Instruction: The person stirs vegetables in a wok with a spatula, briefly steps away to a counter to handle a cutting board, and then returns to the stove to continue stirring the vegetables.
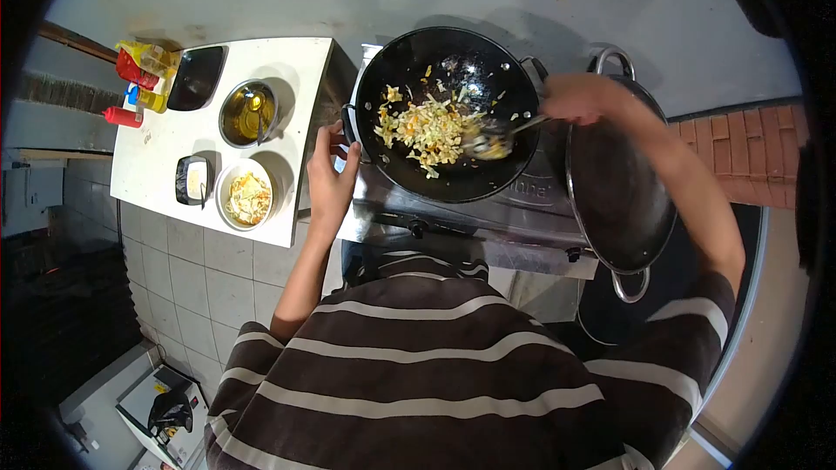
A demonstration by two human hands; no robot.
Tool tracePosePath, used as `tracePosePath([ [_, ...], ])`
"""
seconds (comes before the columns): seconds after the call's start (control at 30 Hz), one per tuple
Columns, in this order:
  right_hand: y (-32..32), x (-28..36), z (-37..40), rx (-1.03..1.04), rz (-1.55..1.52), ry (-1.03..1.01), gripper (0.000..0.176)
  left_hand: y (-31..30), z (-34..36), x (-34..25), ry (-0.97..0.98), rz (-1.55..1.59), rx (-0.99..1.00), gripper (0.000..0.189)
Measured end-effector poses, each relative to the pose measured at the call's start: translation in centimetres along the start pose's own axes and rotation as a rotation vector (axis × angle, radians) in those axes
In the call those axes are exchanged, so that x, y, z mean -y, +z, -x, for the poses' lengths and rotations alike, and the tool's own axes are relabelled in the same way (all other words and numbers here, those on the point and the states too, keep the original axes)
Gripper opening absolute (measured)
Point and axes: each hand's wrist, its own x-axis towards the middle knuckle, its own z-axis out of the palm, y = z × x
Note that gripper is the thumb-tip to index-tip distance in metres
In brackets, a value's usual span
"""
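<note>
Two hands: left (329, 176) grips round black wok's (455, 181) handle (348, 124), right (575, 97) clasps seemingly metal spatula (498, 139).

A black wok (453, 78) sits level on the stove (522, 213), chopped vegetables (427, 132) heaped centre, metal spatula (509, 133) dipping in.

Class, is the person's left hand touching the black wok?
Touching. The head view shows the left hand gripping the wok by its side handle, no gap; the right hand holds the spatula.
</note>
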Motion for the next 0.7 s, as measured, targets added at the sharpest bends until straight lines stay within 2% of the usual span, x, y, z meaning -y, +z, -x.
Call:
tracePosePath([
  [0.07, 2.0, 1.4, -2.7, 0.201, -0.317, -0.169, 0.025, 0.2, -0.1, 0.1, 0.005, 0.007, -0.018, 0.04],
  [0.1, 3.2, 1.7, -3.8, 0.202, -0.299, -0.172, 0.025, 0.2, 0.0, 0.1, -0.01, 0.006, -0.019, 0.04],
  [0.17, 5.4, 1.9, -4.7, 0.231, -0.691, -0.122, 0.025, 0.2, 0.1, 0.4, -0.014, 0.01, -0.034, 0.039],
  [0.2, 5.6, 1.3, -4.5, 0.237, -0.671, -0.131, 0.025, 0.1, 0.1, 0.2, -0.025, 0.022, -0.027, 0.039],
  [0.27, 5.6, -0.3, -3.8, -0.732, -0.062, -0.673, 0.021, 0.1, 0.0, 0.1, -0.017, 0.028, -0.037, 0.039],
  [0.3, 2.7, 0.9, -1.4, -0.587, 0.024, -0.5, 0.015, 0.0, 0.0, -0.1, -0.023, 0.016, -0.026, 0.038],
  [0.33, 0.6, 1.5, 0.3, -0.624, 0.134, -0.452, 0.014, -0.1, -0.1, 0.2, -0.018, 0.015, -0.019, 0.039],
  [0.4, -1.7, 0.9, -0.9, -0.933, 0.408, -0.536, 0.017, 0.0, -0.2, 0.6, -0.002, 0.014, -0.004, 0.039],
  [0.5, -5.0, 3.2, -3.1, -0.996, 0.442, -0.509, 0.018, 0.0, -0.2, 0.6, -0.003, 0.022, 0.002, 0.039],
  [0.57, -5.1, 4.1, -6.1, -0.956, 0.418, -0.698, 0.018, 0.0, -0.2, 0.3, -0.023, 0.036, -0.005, 0.04],
  [0.63, -3.5, 5.2, -5.9, -0.918, 0.505, -1.005, 0.021, 0.0, -0.2, 0.1, -0.031, 0.029, 0.001, 0.039],
  [0.67, -3.0, 6.0, -4.7, -0.75, 0.67, -0.832, 0.025, 0.0, -0.2, 0.0, -0.039, 0.025, 0.003, 0.039],
  [0.7, -2.7, 5.8, -4.0, -0.765, 0.654, -0.929, 0.025, 0.0, -0.2, 0.1, -0.047, 0.026, -0.004, 0.039],
])
